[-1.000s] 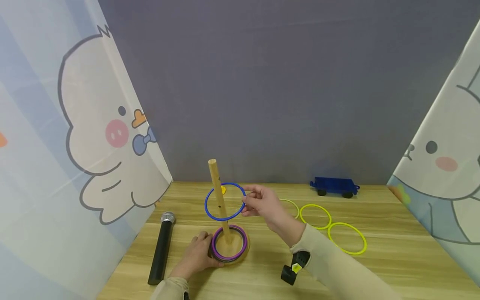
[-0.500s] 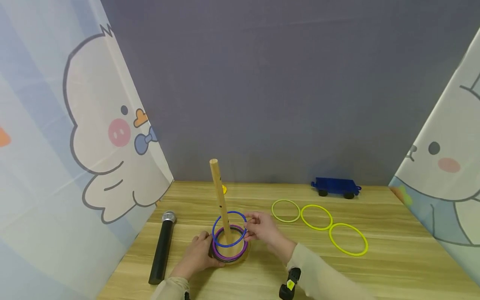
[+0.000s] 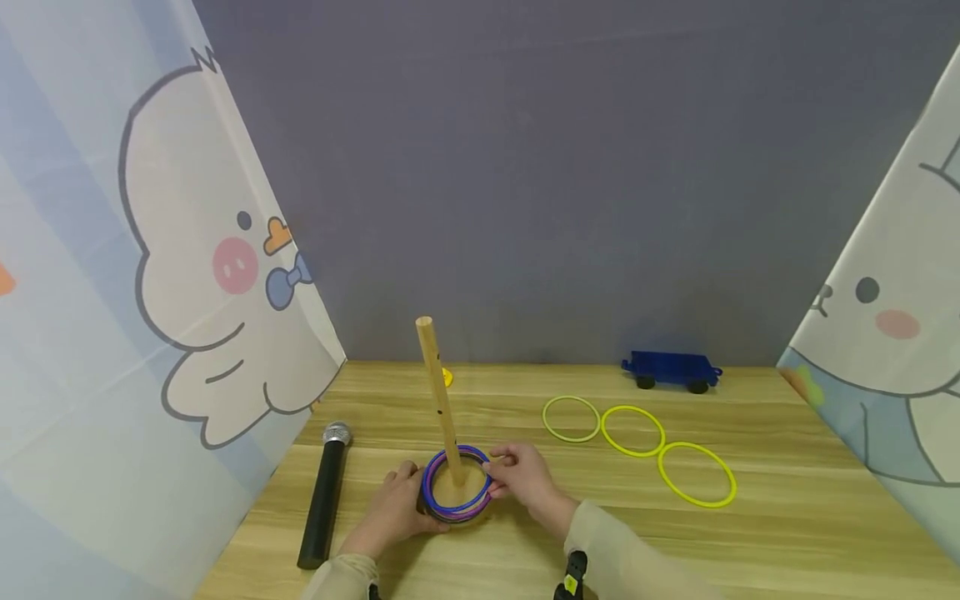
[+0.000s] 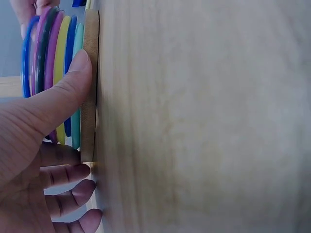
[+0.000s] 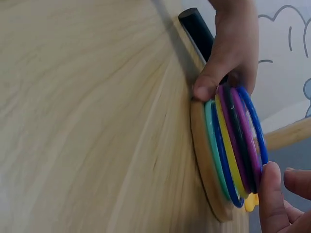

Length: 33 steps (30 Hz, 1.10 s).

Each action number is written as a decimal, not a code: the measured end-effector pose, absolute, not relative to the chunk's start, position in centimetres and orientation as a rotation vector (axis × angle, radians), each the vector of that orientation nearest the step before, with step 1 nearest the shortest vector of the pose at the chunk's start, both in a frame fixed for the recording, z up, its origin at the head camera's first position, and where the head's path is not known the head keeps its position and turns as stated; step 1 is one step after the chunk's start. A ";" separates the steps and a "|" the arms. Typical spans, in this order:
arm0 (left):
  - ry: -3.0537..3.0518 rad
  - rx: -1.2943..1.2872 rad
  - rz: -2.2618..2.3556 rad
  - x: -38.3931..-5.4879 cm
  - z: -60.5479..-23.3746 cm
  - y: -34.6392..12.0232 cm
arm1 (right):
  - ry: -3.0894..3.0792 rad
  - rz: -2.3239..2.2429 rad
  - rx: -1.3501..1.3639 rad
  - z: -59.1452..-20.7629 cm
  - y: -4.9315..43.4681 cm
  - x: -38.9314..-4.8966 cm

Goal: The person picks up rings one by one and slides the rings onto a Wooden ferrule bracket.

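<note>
Left hand (image 3: 395,506) grips the round wooden base (image 4: 90,124), right hand (image 3: 525,479) touches the top blue plastic ring (image 4: 25,63), pinch or release unclear; a snag on pulling away could drag it askew.

Rings (image 5: 238,141) round the peg (image 3: 438,387); microphone (image 3: 326,496) left; loose rings (image 3: 662,446) right — cart (image 3: 671,367) behind these.

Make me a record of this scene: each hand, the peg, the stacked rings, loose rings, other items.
Left hand: grips the round wooden base
Right hand: pinches the top blue ring
Peg: wooden, upright, through the rings
Rings above base, bottom up: teal, blue, yellow, purple, dark, purple, top blue ring
Loose rings, to the right: one pale green, two yellow
Far right: blue toy wagon
Left side: black microphone
Behind peg: yellow object, partly hidden
</note>
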State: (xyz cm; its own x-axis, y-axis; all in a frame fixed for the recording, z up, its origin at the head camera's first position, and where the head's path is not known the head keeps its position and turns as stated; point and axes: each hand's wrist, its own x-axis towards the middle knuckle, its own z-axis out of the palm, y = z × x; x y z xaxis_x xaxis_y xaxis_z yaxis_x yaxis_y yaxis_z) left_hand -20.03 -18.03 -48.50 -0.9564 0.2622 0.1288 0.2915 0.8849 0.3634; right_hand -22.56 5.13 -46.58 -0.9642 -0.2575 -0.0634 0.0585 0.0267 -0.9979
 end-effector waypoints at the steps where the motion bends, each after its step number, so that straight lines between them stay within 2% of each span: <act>1: -2.974 -0.438 -0.591 -20.0 -48.5 -18.0 | 2.095 -2.036 -0.198 -46.8 5.2 -22.6; 7: -2.975 -0.444 -0.595 -19.9 -48.6 -17.9 | 2.262 -1.969 -0.172 -47.6 7.4 -23.4; 21: -2.982 -0.451 -0.607 -20.2 -48.6 -18.1 | 2.548 -1.552 0.087 -47.6 15.6 -26.3; 28: -2.980 -0.434 -0.597 -20.1 -48.5 -18.0 | 2.618 -1.391 0.062 -47.8 17.2 -26.5; 33: -2.976 -0.431 -0.594 -20.0 -48.3 -18.0 | 2.755 -1.171 -0.058 -47.8 17.7 -26.1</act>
